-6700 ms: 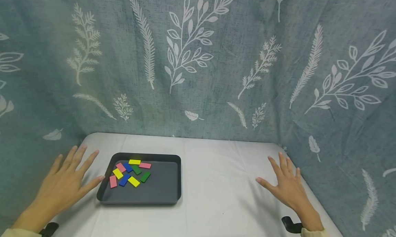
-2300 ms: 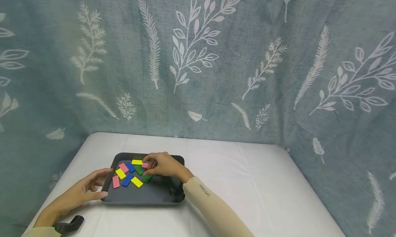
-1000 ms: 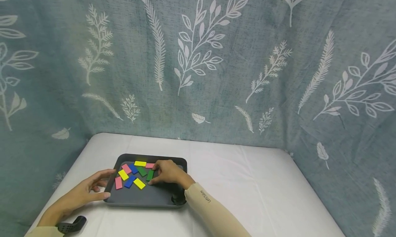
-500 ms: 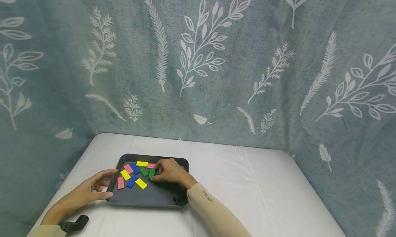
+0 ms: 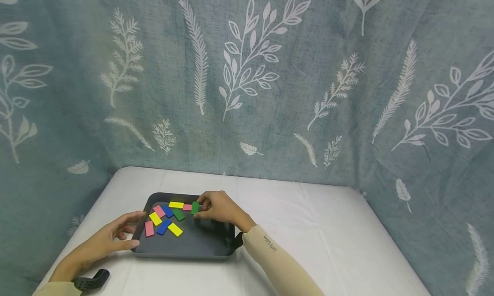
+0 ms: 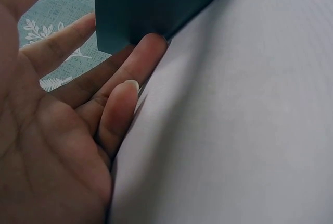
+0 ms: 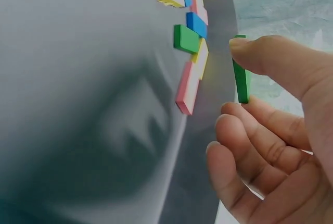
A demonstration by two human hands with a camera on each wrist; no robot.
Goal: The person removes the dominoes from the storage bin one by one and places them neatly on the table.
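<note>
My right hand (image 5: 221, 206) pinches a green block (image 5: 195, 207) between thumb and fingers, above the far side of a dark grey tray (image 5: 193, 246). In the right wrist view the green block (image 7: 241, 78) is on edge, raised off the tray floor. The left hand (image 5: 104, 240) rests at the tray's left wall, thumb and index tip touching it a little apart. In the left wrist view, fingers (image 6: 148, 54) lie against the tray's outer side (image 6: 156, 5). A pink block (image 5: 187, 207) lies just left of the held one, and another green block (image 5: 178, 214) lies near it.
Several flat blocks lie grouped in the tray's left half, among them a yellow block (image 5: 175, 230), a blue block (image 5: 164, 227) and a pink block (image 5: 149, 228). A white cloth (image 5: 308, 244) covers the table. A patterned curtain (image 5: 270, 128) hangs behind.
The right hand moved from the pink block to a green block, took hold of it and lifted it up and away from its place. The left hand remains at the tray's side.
</note>
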